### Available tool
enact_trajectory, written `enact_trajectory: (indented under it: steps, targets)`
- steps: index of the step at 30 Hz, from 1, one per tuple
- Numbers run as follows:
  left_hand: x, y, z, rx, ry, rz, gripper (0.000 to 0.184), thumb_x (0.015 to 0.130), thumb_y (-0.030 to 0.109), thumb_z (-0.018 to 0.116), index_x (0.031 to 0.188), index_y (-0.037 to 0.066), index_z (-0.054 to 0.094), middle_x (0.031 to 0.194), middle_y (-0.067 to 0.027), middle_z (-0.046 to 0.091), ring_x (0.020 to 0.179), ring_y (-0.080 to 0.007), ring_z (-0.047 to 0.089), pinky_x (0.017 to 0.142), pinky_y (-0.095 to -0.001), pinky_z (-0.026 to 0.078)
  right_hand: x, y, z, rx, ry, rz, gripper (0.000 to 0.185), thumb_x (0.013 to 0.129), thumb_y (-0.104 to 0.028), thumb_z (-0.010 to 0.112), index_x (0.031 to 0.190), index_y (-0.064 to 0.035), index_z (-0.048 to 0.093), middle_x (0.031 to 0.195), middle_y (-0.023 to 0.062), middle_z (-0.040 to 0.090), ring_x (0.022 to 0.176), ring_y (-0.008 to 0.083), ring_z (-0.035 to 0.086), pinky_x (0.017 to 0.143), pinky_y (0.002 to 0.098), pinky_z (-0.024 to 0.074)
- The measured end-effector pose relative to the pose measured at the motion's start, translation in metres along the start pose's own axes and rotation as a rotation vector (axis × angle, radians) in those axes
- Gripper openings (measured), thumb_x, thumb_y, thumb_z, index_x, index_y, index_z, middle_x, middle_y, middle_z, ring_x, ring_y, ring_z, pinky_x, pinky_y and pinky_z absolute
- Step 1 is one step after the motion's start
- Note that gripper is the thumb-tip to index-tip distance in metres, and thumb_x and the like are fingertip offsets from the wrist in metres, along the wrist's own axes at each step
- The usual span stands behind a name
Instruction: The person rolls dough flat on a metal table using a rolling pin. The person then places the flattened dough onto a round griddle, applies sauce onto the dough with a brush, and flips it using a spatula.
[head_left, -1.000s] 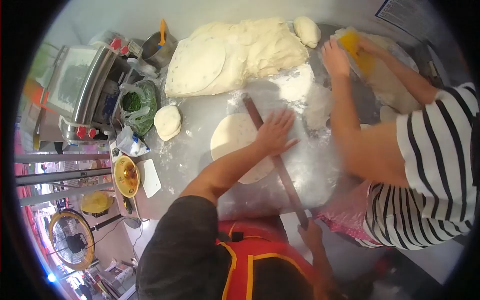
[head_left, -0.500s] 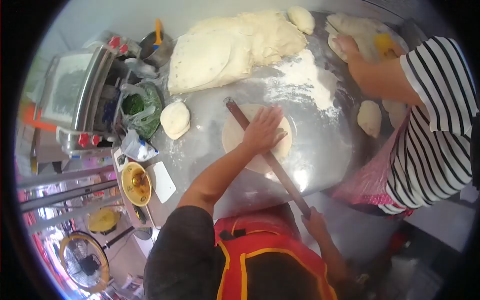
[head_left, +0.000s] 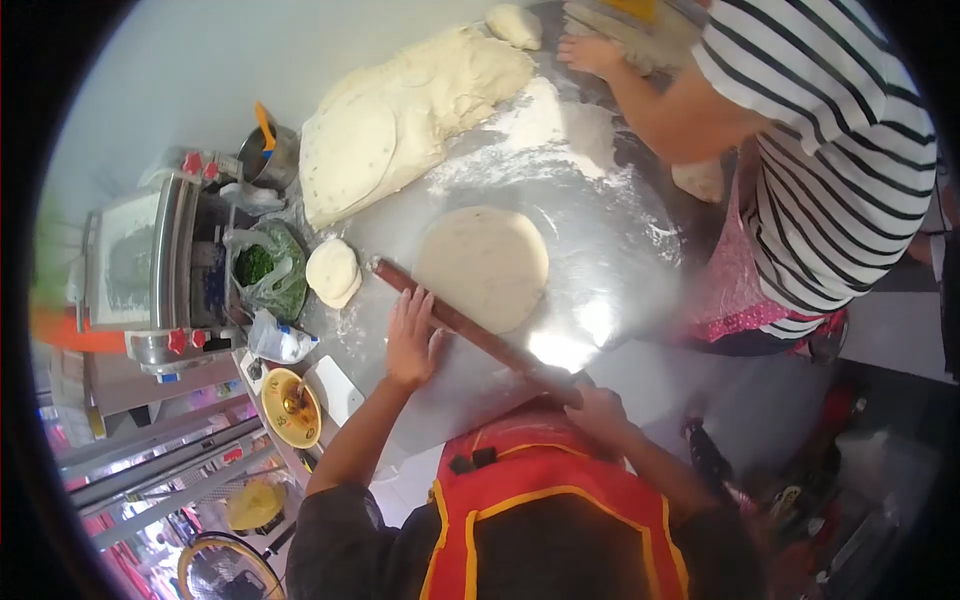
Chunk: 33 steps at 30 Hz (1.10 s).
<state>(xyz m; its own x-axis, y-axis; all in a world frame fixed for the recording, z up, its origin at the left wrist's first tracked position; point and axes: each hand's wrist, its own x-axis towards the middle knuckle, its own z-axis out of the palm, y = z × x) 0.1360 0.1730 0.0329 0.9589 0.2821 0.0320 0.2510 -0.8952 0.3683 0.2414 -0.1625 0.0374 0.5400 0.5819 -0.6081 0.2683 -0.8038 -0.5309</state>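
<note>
A flat round of dough [head_left: 485,265] lies on the floured metal worktop. A long wooden rolling pin [head_left: 490,345] slants along its near edge. My left hand [head_left: 410,340] rests by the pin's far-left end, fingers stretched out with their tips on the wood and none wrapped round it. Near the worktop's front edge, my right hand [head_left: 597,415] is closed around the pin's other end. A ball of dough [head_left: 333,273] sits to the left of the pin.
A large slab of dough [head_left: 400,120] fills the back left, and loose flour [head_left: 550,130] lies beside it. At right a co-worker in a striped shirt [head_left: 840,150] reaches across the back. Chopped greens [head_left: 255,264], a yellow bowl [head_left: 268,408] and a white scraper [head_left: 340,390] line the left side.
The rolling pin has moved off the middle of the dough round toward me and to the left. Both my hands have come with it. The view has shifted and turned.
</note>
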Motion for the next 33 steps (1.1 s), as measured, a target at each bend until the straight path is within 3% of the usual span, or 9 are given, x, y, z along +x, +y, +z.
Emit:
enact_trajectory:
  steps: [3, 7, 8, 14, 20, 22, 24, 29, 33]
  targets:
    - [0.054, 0.024, 0.045, -0.060, 0.085, 0.190, 0.066, 0.086, 0.025, 0.058, 0.141, 0.000, 0.032, 0.147, -0.0220, 0.031, 0.139, -0.0397, 0.023, 0.114, -0.0505, 0.018, 0.007, 0.063, 0.000, 0.250, 0.005, -0.198, 0.036, 0.078, -0.031, 0.067, 0.101, -0.0049, 0.057, 0.089, 0.0199, 0.065, 0.087, 0.0393, 0.062, 0.074, 0.0441, 0.0502]
    - [0.159, 0.097, 0.074, 0.126, -0.044, 0.219, 0.065, 0.092, 0.044, 0.045, 0.141, 0.002, 0.035, 0.150, -0.0179, 0.030, 0.141, -0.0325, 0.022, 0.116, -0.0493, 0.009, -0.004, 0.072, -0.055, 0.134, -0.003, 0.154, 0.039, 0.079, -0.032, 0.066, 0.101, -0.0028, 0.054, 0.088, 0.0229, 0.065, 0.086, 0.0404, 0.063, 0.077, 0.0474, 0.0487]
    - [0.184, 0.114, 0.081, 0.069, 0.047, 0.259, 0.058, 0.092, 0.035, 0.048, 0.141, 0.004, 0.037, 0.146, -0.0189, 0.036, 0.138, -0.0361, 0.027, 0.112, -0.0561, 0.016, -0.007, 0.076, -0.061, 0.124, 0.037, 0.166, 0.038, 0.079, -0.032, 0.066, 0.100, -0.0027, 0.053, 0.087, 0.0229, 0.065, 0.085, 0.0408, 0.063, 0.076, 0.0476, 0.0489]
    - [0.276, 0.160, 0.094, -0.124, 0.306, 0.375, 0.056, 0.088, 0.031, 0.058, 0.135, 0.005, 0.042, 0.143, -0.0183, 0.039, 0.135, -0.0364, 0.031, 0.111, -0.0537, 0.022, 0.017, 0.081, -0.078, 0.009, 0.377, 0.127, 0.032, 0.082, -0.028, 0.064, 0.100, -0.0046, 0.051, 0.083, 0.0214, 0.065, 0.079, 0.0419, 0.063, 0.071, 0.0492, 0.0496]
    - [0.148, 0.057, -0.004, 0.087, -0.079, 0.384, 0.068, 0.076, 0.034, 0.071, 0.133, 0.009, 0.046, 0.130, -0.0142, 0.052, 0.126, -0.0330, 0.043, 0.111, -0.0463, 0.025, 0.026, 0.047, -0.094, -0.152, 0.407, -0.181, 0.026, 0.077, -0.026, 0.067, 0.090, -0.0070, 0.056, 0.082, 0.0154, 0.064, 0.079, 0.0363, 0.063, 0.072, 0.0461, 0.0497]
    - [0.075, -0.002, -0.003, 0.112, 0.089, 0.253, 0.064, 0.066, 0.020, 0.075, 0.125, 0.010, 0.054, 0.112, -0.0121, 0.059, 0.115, -0.0308, 0.050, 0.104, -0.0473, 0.031, 0.044, 0.012, -0.109, -0.260, 0.421, -0.425, 0.025, 0.075, -0.026, 0.067, 0.090, -0.0080, 0.058, 0.084, 0.0139, 0.064, 0.081, 0.0340, 0.062, 0.074, 0.0440, 0.0497]
    - [0.007, -0.013, -0.023, 0.022, -0.080, -0.039, 0.057, 0.067, 0.017, 0.074, 0.121, 0.009, 0.056, 0.109, -0.0116, 0.059, 0.111, -0.0323, 0.051, 0.096, -0.0469, 0.035, 0.075, -0.014, -0.109, -0.417, 0.243, -0.499, 0.031, 0.074, -0.027, 0.068, 0.100, -0.0110, 0.060, 0.095, 0.0116, 0.064, 0.092, 0.0302, 0.060, 0.084, 0.0435, 0.0460]
    - [-0.085, 0.001, 0.007, 0.144, 0.290, -0.346, 0.055, 0.075, 0.017, 0.068, 0.127, 0.005, 0.052, 0.123, -0.0166, 0.056, 0.118, -0.0361, 0.048, 0.100, -0.0490, 0.032, 0.166, -0.061, -0.086, -0.549, 0.568, -0.907, 0.048, 0.077, -0.031, 0.067, 0.116, -0.0053, 0.056, 0.120, 0.0104, 0.056, 0.120, 0.0283, 0.047, 0.107, 0.0476, 0.0295]
    - [-0.067, -0.023, 0.031, 0.190, 0.263, -0.580, 0.063, 0.084, 0.022, 0.060, 0.140, 0.005, 0.038, 0.144, -0.0203, 0.037, 0.135, -0.0380, 0.032, 0.111, -0.0530, 0.017, 0.219, -0.112, -0.077, -0.481, 0.542, -0.808, 0.067, 0.084, -0.031, 0.063, 0.139, -0.0036, 0.036, 0.145, 0.0150, 0.037, 0.135, 0.0289, 0.033, 0.113, 0.0471, 0.0194]
